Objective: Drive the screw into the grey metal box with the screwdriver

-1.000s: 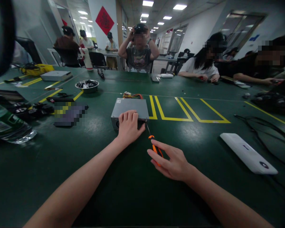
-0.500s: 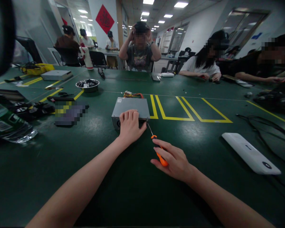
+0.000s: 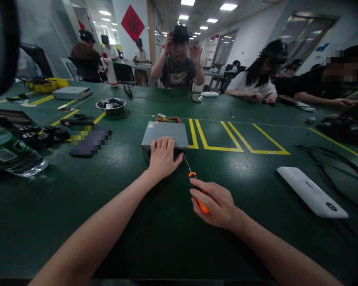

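Observation:
A grey metal computer power supply (image 3: pixel 162 130) lies on the green table, a bundle of coloured wires (image 3: pixel 168 119) at its far side. My left hand (image 3: pixel 163 157) grips its near edge, fingers over the top and thumb at the front right. In my right hand (image 3: pixel 219 202) is a screwdriver (image 3: pixel 203 206) with an orange and dark handle. Its thin shaft slants up and left, the tip close to the front right corner of the power supply by my left thumb. Whether the tip sits in a screw is too small to tell.
A steel bowl (image 3: pixel 110 105) of small parts and a dark phone (image 3: pixel 91 141) are to the left, near a water bottle (image 3: pixel 14 153). A white device (image 3: pixel 312 192) and black cables (image 3: pixel 331 163) lie right. Several people sit around, one opposite (image 3: pixel 179 67).
My right hand and the screwdriver have shifted slightly left and down, and the handle has turned a little. The left hand keeps its place. The person opposite has lowered one hand from the headgear.

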{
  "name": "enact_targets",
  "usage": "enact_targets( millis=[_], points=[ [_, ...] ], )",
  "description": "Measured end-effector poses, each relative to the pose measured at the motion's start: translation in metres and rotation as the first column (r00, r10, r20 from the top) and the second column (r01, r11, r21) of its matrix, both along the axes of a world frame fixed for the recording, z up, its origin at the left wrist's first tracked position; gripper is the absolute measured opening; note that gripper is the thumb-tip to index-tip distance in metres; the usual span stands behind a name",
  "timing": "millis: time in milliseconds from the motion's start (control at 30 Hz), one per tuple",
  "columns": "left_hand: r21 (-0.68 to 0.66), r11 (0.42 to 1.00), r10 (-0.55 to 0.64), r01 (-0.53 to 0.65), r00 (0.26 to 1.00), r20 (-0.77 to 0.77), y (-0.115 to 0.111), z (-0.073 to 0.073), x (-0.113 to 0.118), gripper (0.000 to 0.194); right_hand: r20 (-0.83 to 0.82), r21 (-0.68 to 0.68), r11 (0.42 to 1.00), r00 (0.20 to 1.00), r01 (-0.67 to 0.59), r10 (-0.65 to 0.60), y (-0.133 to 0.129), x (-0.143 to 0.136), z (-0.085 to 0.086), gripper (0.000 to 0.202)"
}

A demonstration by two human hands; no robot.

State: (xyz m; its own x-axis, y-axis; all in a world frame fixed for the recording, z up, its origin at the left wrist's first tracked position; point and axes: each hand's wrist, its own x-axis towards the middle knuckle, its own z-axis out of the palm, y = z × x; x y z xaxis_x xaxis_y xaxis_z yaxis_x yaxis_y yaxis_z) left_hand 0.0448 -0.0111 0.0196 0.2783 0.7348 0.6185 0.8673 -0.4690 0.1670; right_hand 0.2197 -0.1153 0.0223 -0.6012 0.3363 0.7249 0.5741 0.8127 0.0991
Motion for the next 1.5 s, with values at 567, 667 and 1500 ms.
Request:
enact_targets(
  millis=[567, 667, 1500],
  points=[
    [0.037, 0.993, -0.106, 0.111, 0.989, -0.108, -0.002, -0.01, -0.045, 0.052, 0.1, -0.055, 0.997, 0.994, -0.048, 0.054, 0.012, -0.015, -0.006, 0.024],
    [0.041, 0.993, -0.104, 0.108, 0.99, -0.091, -0.002, -0.01, -0.045, 0.052, 0.1, -0.055, 0.997, 0.994, -0.047, 0.052, 0.012, -0.016, -0.006, 0.025],
    [0.062, 0.993, -0.091, 0.097, 0.991, -0.101, 0.001, -0.015, -0.043, 0.054, 0.058, -0.101, 0.988, 0.99, -0.12, 0.126, 0.009, -0.024, -0.011, 0.025]
  ],
)
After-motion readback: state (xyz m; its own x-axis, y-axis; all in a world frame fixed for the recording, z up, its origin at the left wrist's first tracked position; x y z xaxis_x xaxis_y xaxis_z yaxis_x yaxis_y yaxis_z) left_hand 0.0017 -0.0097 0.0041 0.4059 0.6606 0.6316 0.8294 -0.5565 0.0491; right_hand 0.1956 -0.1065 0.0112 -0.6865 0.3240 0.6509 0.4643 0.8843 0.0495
